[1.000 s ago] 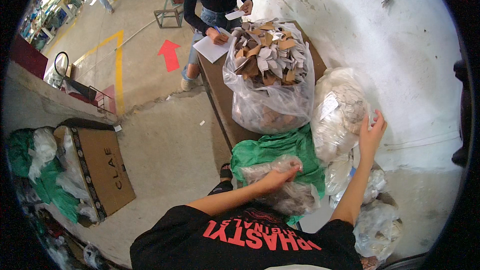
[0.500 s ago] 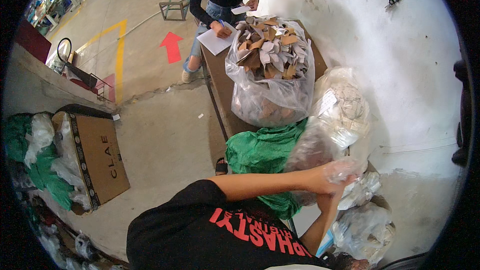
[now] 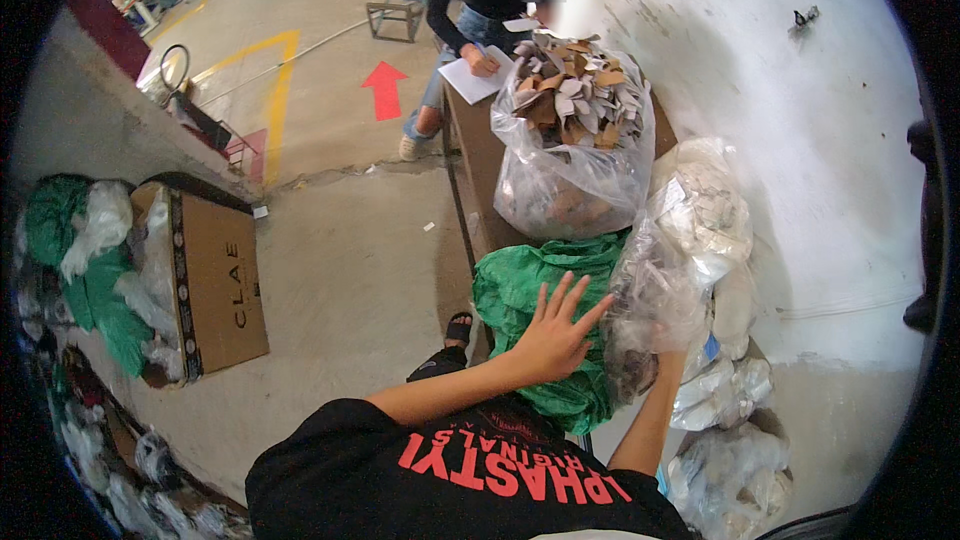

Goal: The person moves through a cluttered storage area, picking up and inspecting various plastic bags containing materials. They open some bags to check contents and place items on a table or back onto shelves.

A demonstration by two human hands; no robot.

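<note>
My left hand (image 3: 556,336), fingers spread, hovers over a crumpled green plastic sack (image 3: 520,275) and holds nothing. My right hand (image 3: 676,332) is at a loose clear plastic bag (image 3: 640,290) and grips it; the film covers most of its fingers. Behind these, a large clear bag (image 3: 570,190) full of brown, grey and white cut scraps (image 3: 575,90) stands on a brown table (image 3: 470,190). Just past my right hand lies a clear bag of cream-coloured pieces (image 3: 705,200).
A co-worker (image 3: 490,0) at the table's far end writes on white paper (image 3: 475,80). More filled clear bags (image 3: 735,470) line the white wall (image 3: 820,190) at right. A cardboard box (image 3: 220,285) with green and clear plastic stands on the floor at left.
My hands, together at the clear plastic at the right before, have come apart. The left has let go and moved left, fingers spreading; the right stays with the bag. The view has shifted.
</note>
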